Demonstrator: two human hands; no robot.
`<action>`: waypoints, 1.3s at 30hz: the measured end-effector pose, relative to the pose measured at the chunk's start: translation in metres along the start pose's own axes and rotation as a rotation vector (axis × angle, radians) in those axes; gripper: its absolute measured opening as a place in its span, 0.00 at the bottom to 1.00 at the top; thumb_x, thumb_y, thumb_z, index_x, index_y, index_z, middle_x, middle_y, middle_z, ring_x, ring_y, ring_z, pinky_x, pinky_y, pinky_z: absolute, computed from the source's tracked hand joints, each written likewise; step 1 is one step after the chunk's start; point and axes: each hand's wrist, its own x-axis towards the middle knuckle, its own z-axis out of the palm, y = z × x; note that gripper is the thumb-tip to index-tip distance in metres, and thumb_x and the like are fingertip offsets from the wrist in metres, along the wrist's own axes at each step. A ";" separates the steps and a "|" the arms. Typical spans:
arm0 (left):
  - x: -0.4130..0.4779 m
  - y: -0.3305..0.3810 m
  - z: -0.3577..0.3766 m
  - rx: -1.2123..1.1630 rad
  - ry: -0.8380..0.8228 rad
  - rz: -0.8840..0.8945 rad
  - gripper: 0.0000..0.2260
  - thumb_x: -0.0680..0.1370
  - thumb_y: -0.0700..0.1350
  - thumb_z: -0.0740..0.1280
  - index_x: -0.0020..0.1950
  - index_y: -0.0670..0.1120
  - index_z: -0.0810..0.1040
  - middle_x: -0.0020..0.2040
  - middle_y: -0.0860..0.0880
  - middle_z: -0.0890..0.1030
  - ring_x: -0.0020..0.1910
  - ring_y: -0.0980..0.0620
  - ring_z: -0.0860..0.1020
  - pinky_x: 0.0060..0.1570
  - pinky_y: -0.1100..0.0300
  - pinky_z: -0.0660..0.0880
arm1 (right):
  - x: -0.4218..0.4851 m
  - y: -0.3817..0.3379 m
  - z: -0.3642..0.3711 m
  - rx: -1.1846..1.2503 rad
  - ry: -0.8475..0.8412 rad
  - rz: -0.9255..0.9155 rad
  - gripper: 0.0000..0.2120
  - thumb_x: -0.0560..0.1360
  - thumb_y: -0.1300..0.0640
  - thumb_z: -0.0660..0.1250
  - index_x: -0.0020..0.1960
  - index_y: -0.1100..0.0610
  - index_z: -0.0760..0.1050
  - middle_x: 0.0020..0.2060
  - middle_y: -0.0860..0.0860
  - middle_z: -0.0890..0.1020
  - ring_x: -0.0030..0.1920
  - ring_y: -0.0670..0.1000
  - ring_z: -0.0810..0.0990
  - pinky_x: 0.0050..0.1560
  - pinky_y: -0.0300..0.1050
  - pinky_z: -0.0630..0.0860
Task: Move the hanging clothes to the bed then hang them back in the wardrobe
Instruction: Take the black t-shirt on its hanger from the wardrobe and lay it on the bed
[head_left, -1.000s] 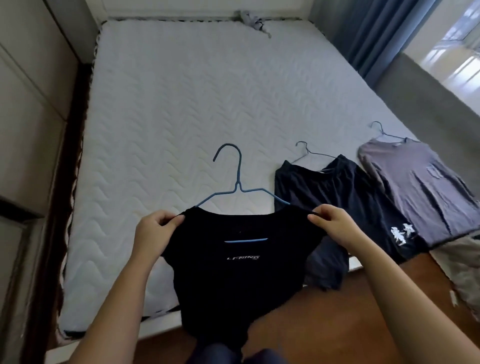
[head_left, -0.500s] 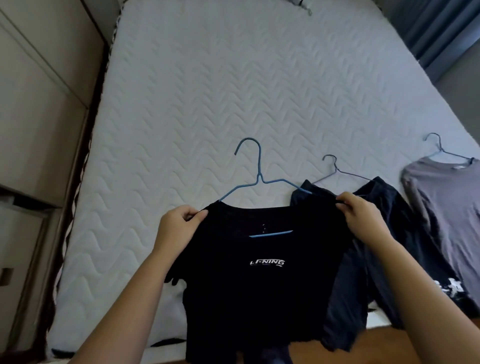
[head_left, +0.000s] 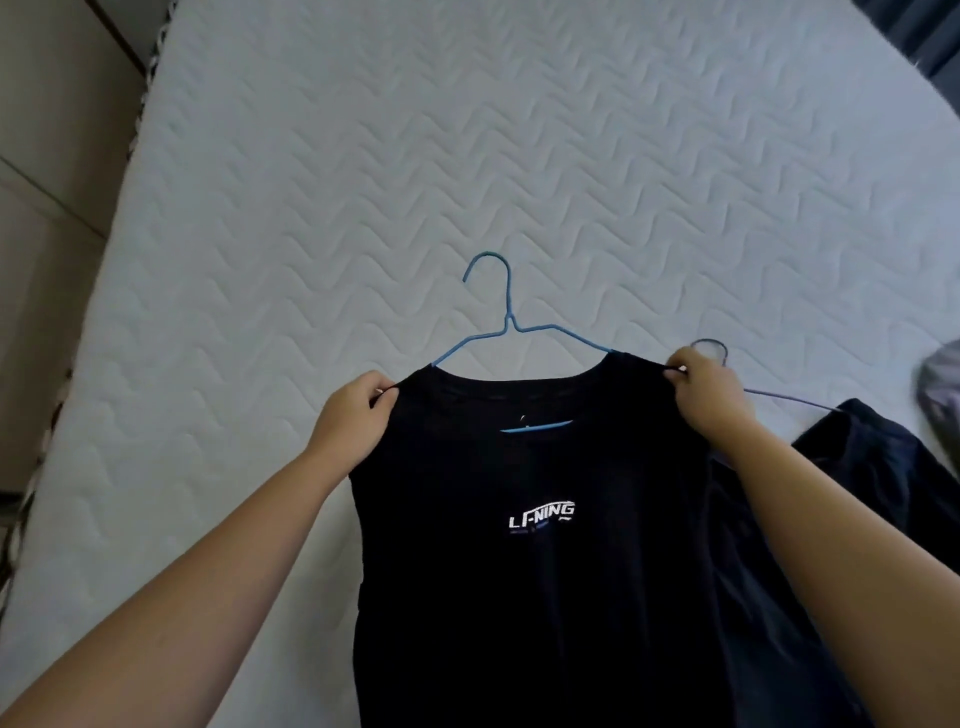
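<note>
Head view, looking down past both forearms. With the left hand (head_left: 353, 421), pinching one shoulder of the black T-shirt (head_left: 519, 571); with the right hand (head_left: 709, 397), pinching the other, thumb and curled fingers closed on the cloth at each side. Held stretched between the two grips, chest logo up, on the blue hanger (head_left: 508, 325), hook pointing away up the bed (head_left: 363, 182). Lying on or just above the quilted mattress; cannot tell whether touching yet. Lower part running off the bottom of the frame.

Against a second ago: carried forward from the foot edge, where hanging down over the floor, to well over the mattress. Now overlapping the near side of the dark garment (head_left: 883, 467) just beside it, with the right hand in front of that garment's dark wire hanger (head_left: 789, 406). At the far right edge, only a sliver of the grey top (head_left: 940, 384). On the left, pale cabinet panels (head_left: 47, 156) along the bedside.

Judged from this: nearly set down, so the move-to-bed step close to done for this piece. Next, probably lowering and letting go of both shoulders, perhaps shifting left first to clear the overlap. Return to the wardrobe not yet begun.
</note>
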 end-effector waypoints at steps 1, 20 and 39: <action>0.016 -0.012 0.014 0.009 0.007 -0.024 0.05 0.77 0.43 0.60 0.42 0.48 0.73 0.40 0.50 0.77 0.43 0.49 0.75 0.39 0.60 0.67 | 0.013 0.004 0.014 0.020 -0.015 0.028 0.10 0.77 0.63 0.58 0.55 0.65 0.73 0.51 0.66 0.78 0.54 0.65 0.75 0.47 0.48 0.67; 0.121 -0.114 0.109 -0.104 -0.092 -0.234 0.08 0.75 0.43 0.65 0.35 0.49 0.75 0.39 0.46 0.80 0.41 0.47 0.77 0.44 0.57 0.70 | 0.095 0.060 0.136 0.132 -0.165 0.104 0.02 0.77 0.58 0.60 0.48 0.55 0.71 0.45 0.52 0.76 0.46 0.53 0.73 0.46 0.43 0.64; -0.083 -0.067 0.061 -0.140 -0.065 -0.428 0.13 0.78 0.42 0.58 0.62 0.43 0.70 0.57 0.45 0.76 0.56 0.49 0.74 0.53 0.62 0.67 | -0.107 0.030 0.102 0.043 -0.282 0.015 0.24 0.77 0.61 0.59 0.72 0.58 0.59 0.71 0.54 0.64 0.70 0.54 0.64 0.66 0.50 0.67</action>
